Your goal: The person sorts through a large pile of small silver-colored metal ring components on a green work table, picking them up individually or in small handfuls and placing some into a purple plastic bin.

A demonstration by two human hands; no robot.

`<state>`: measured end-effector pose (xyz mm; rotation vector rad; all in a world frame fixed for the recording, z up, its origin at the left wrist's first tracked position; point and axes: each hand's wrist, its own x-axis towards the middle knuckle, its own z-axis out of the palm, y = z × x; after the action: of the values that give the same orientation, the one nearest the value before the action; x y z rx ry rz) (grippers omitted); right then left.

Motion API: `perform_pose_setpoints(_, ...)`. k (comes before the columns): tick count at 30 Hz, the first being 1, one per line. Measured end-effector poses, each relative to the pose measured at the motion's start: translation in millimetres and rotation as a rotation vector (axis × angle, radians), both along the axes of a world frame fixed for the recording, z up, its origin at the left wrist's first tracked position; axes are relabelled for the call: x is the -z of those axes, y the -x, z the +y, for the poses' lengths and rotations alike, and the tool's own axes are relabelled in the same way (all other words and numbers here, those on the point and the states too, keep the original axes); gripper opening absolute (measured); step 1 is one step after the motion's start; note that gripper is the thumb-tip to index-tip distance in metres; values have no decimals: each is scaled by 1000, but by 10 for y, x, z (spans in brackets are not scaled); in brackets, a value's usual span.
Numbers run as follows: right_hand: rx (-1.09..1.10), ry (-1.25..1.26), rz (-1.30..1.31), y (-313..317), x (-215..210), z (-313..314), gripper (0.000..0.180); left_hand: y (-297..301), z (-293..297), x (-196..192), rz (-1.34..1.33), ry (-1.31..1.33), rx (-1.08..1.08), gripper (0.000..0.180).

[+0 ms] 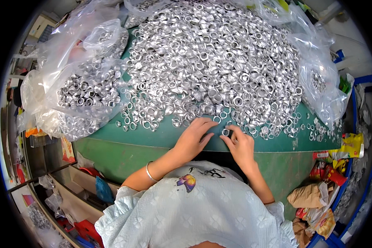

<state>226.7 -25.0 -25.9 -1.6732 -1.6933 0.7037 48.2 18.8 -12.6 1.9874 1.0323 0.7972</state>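
Note:
A huge heap of silver metal rings (211,62) covers most of the green tabletop (153,138). At its near edge, my right hand (241,145) pinches one silver ring (225,132) between thumb and fingers. My left hand (193,139) is just to its left, palm down, with the fingers stretched forward and the thumb apart. Its fingertips are beside a loose ring (217,119) at the heap's front; whether they touch it I cannot tell. A silver bangle (149,171) circles my left wrist.
Clear plastic bags of rings (89,93) slump on the table's left side, and another bag (318,80) lies at the right. Open drawers (84,184) stand below left. Snack packets and a brown paper bag (308,196) sit low on the right, beside a blue-framed rack (366,80).

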Motion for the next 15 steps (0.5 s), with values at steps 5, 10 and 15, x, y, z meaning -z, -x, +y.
perform_pose_setpoints(5, 24, -78, -234, 17, 85, 9, 30, -246, -27, 78, 149, -134, 76, 39)
perform_pose_setpoints(10, 248, -45, 29, -245, -84, -40, 17, -247, -20, 220, 289, -280, -7, 28)
perform_pose_setpoints(15, 288, -118, -317, -185, -109, 138, 17, -224, 21, 204, 342, -288, -108, 28)
